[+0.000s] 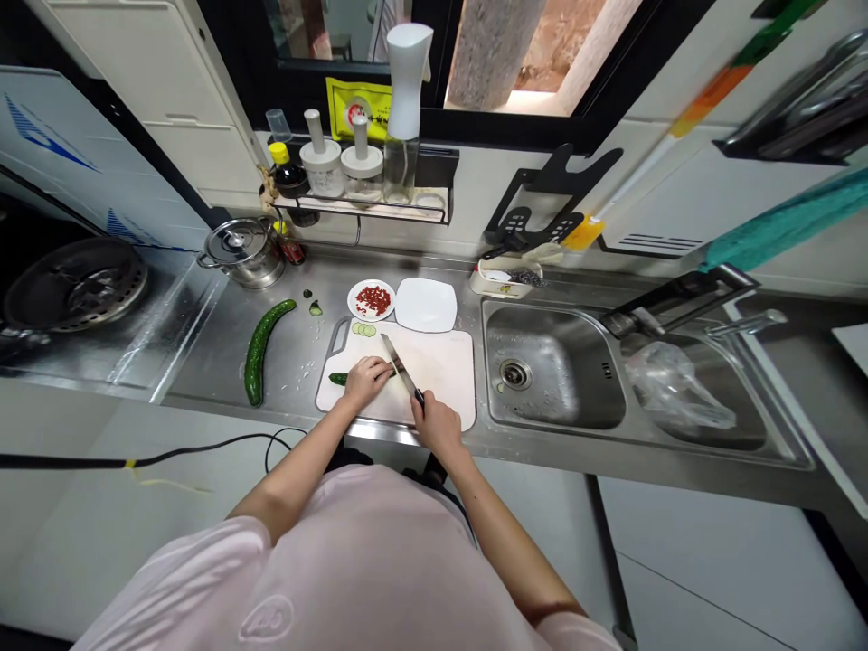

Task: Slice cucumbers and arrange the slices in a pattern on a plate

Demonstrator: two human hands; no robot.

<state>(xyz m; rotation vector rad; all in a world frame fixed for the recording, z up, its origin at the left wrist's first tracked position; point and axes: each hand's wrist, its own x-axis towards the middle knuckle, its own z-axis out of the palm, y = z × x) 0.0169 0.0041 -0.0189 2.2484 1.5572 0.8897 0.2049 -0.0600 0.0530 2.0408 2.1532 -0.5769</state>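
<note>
A stainless-steel counter [203, 357] is being used as the work surface, with a double sink [552, 366] being kept to the right and a lidded steel pot [242, 253] being kept to the left. A white cutting board [444, 362] is being occupied near the counter's front edge. A kitchen knife [400, 366] is being gripped by the right hand [438, 427], its fingers being closed firmly around the dark handle, and the blade is being held tilted over the board, just beside the left hand [366, 380]. A cucumber piece [337, 379] is being pinned to the board by that hand, its fingers being curled narrowly over the piece, which is being partly hidden. Progress is being noted as partial: a few round cucumber slices [364, 330] are lying at the board's far edge, while a long cucumber [261, 351] is lying unsliced on the counter to the left of the board. Chopped red chilli [373, 300] is being held on a round white plate [353, 303], and a square white plate [426, 305] is being kept just beside it.
</note>
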